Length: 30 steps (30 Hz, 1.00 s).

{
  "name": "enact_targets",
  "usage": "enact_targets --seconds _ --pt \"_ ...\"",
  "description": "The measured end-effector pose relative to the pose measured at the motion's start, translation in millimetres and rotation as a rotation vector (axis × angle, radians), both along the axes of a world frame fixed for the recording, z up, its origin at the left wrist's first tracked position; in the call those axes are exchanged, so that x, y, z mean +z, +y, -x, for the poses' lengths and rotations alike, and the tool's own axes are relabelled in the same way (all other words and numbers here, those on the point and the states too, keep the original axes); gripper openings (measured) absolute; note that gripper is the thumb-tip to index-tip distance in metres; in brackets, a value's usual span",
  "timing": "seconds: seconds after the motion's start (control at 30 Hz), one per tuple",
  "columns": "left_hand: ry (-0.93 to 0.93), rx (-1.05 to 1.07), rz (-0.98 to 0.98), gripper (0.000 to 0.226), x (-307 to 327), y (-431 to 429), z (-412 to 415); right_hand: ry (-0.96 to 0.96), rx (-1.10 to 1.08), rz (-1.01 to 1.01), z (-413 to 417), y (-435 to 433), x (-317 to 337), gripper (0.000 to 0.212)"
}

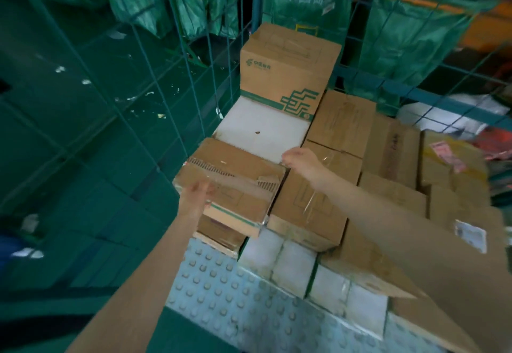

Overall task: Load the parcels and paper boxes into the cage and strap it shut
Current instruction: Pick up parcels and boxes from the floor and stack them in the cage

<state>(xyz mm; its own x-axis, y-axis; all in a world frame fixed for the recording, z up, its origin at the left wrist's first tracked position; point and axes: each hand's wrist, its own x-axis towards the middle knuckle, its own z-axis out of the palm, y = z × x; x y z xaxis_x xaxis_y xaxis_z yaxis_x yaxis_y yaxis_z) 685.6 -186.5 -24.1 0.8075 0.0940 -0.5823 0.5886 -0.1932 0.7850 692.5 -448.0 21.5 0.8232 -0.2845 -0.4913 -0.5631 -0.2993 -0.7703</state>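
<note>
A flat brown cardboard box (235, 183) with torn tape lies at the left of the green wire cage (155, 81), on top of other boxes. My left hand (195, 197) grips its near left edge. My right hand (300, 160) holds its far right corner, fingers curled over the edge. Behind it lies a white box (263, 128), and a taller brown box (288, 70) with green postal print stands on that. Several brown taped boxes (340, 122) fill the cage's right side.
The cage floor (221, 297) is grey studded plate, bare at the near left. White wrapped packs (293, 266) line the front row. Green woven mail sacks (410, 34) hang behind the cage mesh. White parcels (448, 114) lie outside at the right.
</note>
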Motion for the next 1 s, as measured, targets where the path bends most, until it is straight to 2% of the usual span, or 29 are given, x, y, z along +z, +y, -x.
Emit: enact_targets --seconds 0.07,0.17,0.53,0.67,0.93,1.0 --pt "-0.016 0.135 0.160 0.025 17.0 10.0 30.8 0.022 -0.008 -0.129 28.9 16.3 5.8 0.035" --pt "-0.042 0.255 0.233 0.027 32.6 23.7 78.5 0.060 0.068 -0.223 72.7 39.3 12.4 0.043" --pt "-0.021 0.514 0.221 0.027 36.9 84.9 265.3 0.153 0.465 -0.311 197.3 127.0 9.5 0.041" --pt "-0.025 0.657 0.210 0.024 29.3 127.8 322.9 0.183 0.617 -0.312 225.6 186.4 2.9 0.041" --pt "-0.081 0.997 0.151 0.023 24.8 242.2 442.5 0.266 0.966 -0.294 289.2 345.9 1.3 0.017" --pt "-0.075 1.086 0.150 0.022 23.0 273.0 472.1 0.285 1.046 -0.278 304.6 391.6 -5.2 0.016"
